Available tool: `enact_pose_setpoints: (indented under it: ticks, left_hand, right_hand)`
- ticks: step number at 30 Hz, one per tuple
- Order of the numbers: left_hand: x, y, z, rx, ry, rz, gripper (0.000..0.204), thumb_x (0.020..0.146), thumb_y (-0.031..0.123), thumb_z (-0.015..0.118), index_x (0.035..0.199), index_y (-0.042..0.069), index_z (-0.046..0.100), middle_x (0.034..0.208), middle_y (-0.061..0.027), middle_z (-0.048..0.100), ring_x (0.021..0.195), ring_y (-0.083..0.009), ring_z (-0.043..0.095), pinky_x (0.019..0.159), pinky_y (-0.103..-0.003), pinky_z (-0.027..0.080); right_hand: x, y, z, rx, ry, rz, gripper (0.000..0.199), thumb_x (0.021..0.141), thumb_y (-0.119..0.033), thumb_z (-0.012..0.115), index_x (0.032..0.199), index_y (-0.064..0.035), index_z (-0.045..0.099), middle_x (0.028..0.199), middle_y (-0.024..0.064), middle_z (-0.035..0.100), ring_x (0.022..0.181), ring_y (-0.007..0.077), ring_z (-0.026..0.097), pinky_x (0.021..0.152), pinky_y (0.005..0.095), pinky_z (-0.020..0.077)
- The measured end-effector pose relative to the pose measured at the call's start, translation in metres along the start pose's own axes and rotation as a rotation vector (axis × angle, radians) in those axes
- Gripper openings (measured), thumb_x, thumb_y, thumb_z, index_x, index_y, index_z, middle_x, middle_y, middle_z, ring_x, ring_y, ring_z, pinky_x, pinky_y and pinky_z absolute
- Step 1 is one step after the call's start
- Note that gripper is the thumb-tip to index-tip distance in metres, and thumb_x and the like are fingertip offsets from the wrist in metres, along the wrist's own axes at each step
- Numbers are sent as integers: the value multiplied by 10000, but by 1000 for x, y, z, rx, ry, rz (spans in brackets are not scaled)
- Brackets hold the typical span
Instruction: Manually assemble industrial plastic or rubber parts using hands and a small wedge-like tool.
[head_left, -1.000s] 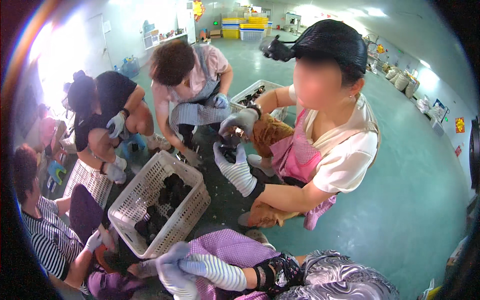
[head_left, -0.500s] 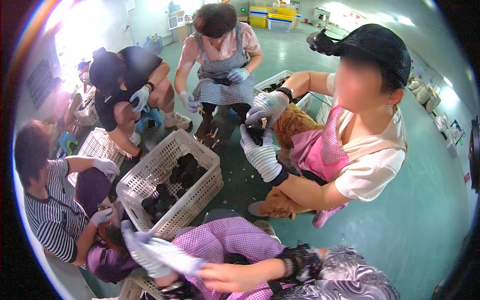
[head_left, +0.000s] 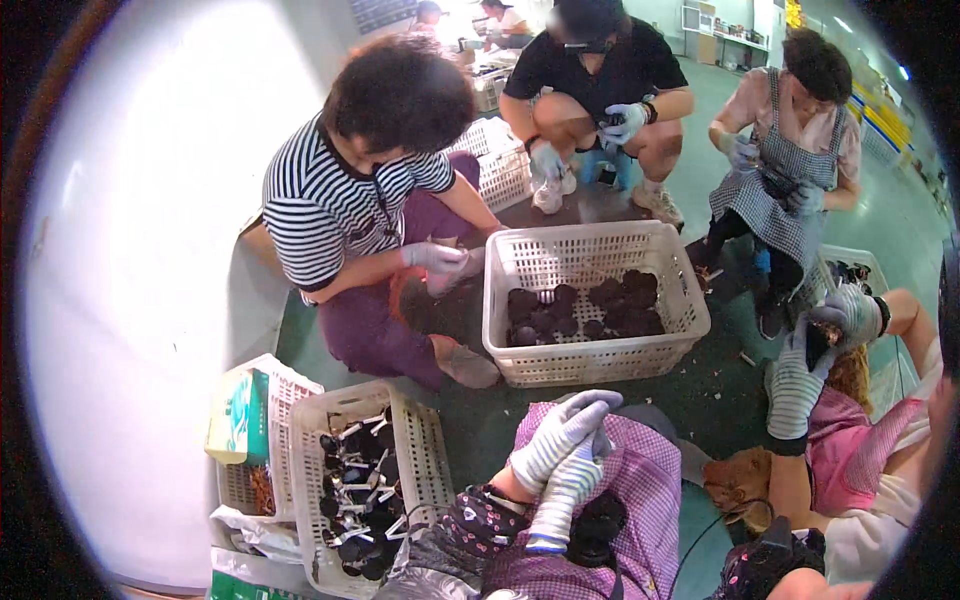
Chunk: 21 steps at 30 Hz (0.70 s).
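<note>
Both my hands wear striped knit gloves and meet over my lap, which is covered in purple checked cloth (head_left: 650, 480). My left hand (head_left: 562, 437) comes off a dark flowered sleeve and lies across the top of my right hand (head_left: 562, 503), fingers together. A black rounded part (head_left: 602, 522) sits on my lap right against the right glove. I cannot tell whether either hand grips it. In front of my knees stands a white plastic basket (head_left: 590, 372) holding several dark round pieces (head_left: 590, 305).
A second white basket (head_left: 302, 470) of black-and-silver parts stands at my left, with a green box (head_left: 236, 415) beside it. A person in a striped shirt (head_left: 330, 210), two crouching people behind the basket and a gloved person (head_left: 800, 385) at my right ring the spot.
The view has swung left and down. My left hand, stretched out to the left before, now lies on my right hand over my lap.
</note>
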<state>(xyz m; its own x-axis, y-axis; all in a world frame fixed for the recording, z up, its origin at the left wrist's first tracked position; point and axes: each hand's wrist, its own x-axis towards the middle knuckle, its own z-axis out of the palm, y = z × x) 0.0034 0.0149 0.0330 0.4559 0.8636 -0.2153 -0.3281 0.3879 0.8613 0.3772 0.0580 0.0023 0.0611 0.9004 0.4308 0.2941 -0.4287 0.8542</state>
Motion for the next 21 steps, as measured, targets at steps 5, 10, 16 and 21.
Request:
enact_pose_setpoints:
  ticks: [5,10,16,21]
  left_hand:
    - [-3,-8,0,-54,-12,-10,311,884,256,512,1093,27,529,649,-34,576,566,-94,545,545,-229,451]
    - [-3,-6,2,-59,-3,-4,302,888,249,505,1087,24,530,637,-34,567,556,-95,539,536,-222,446]
    - [-3,-7,7,-29,-12,3,291,891,237,496,1083,21,530,636,-32,565,543,-93,534,524,-223,442]
    - [-2,-11,6,-8,-28,19,285,889,233,497,1077,21,533,645,-30,567,535,-91,531,517,-221,440]
  right_hand:
    - [-10,4,5,743,-14,183,642,811,-182,442,1386,-103,168,1351,46,343,1248,203,303,1056,463,151]
    - [-13,7,9,-36,94,42,662,803,-243,514,1378,-122,210,1333,50,365,1212,185,340,1044,400,198]
    - [-13,2,16,-1462,185,-138,683,789,-270,542,1379,-137,224,1330,55,360,1192,189,354,1037,364,210]
    - [-6,4,14,-1594,95,-273,760,775,-365,594,1384,-125,209,1362,85,310,1216,186,286,1036,253,175]
